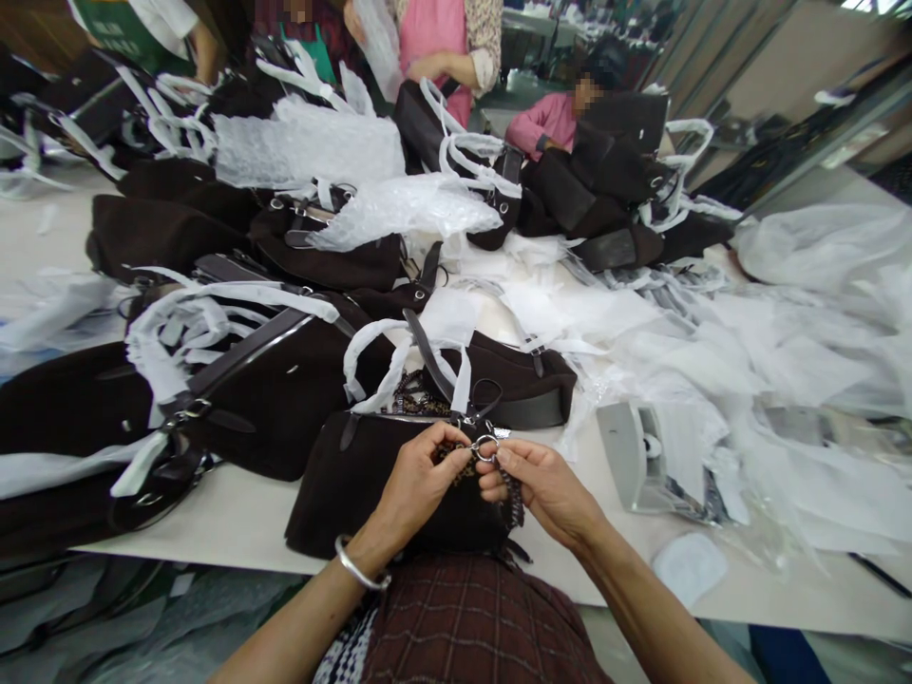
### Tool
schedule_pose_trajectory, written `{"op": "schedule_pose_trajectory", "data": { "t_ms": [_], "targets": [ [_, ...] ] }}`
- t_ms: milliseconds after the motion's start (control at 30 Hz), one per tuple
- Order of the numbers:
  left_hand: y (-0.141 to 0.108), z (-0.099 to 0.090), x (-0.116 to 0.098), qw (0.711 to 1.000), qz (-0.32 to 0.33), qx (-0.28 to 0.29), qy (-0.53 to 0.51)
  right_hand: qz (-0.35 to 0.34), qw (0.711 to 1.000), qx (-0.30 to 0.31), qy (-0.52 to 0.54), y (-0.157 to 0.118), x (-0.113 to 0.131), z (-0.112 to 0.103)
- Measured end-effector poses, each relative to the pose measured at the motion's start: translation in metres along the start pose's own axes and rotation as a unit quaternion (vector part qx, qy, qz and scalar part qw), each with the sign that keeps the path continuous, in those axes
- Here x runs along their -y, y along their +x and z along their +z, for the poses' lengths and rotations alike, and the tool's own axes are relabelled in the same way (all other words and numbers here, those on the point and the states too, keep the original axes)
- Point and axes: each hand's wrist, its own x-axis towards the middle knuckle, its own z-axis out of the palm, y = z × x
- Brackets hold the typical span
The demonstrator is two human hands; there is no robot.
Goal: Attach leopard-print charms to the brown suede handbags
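Observation:
A dark brown handbag (342,503) lies at the table's front edge, its handles wrapped in white paper. Over its right end, my left hand (427,465) pinches at the left side of a silver metal ring (487,448). Gripping the ring's right side is my right hand (534,475), thumb against curled fingers. A leopard-print scarf (463,472) shows between my hands, and part of it hangs below the right one. Exactly what the left fingertips hold beside the ring is too small to make out.
More dark handbags (271,408) with wrapped handles crowd the left and back. Bubble wrap (306,142) lies across some. White tissue sheets (712,342) and a grey box-like dispenser (627,456) are on the right. Co-workers, one in a pink apron (431,38), stand or sit opposite.

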Motion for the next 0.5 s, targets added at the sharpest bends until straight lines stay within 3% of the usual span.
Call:
{"op": "schedule_pose_trajectory", "data": {
  "t_ms": [300,500],
  "targets": [
    [-0.001,-0.002,0.005,1.0,0.012,-0.001,0.026,-0.001,0.999,-0.023,-0.029,0.001,0.0,0.002],
    [0.01,-0.002,0.009,0.991,0.104,-0.021,0.082,0.015,0.998,0.02,-0.061,0.003,-0.003,0.0]
  ]
}}
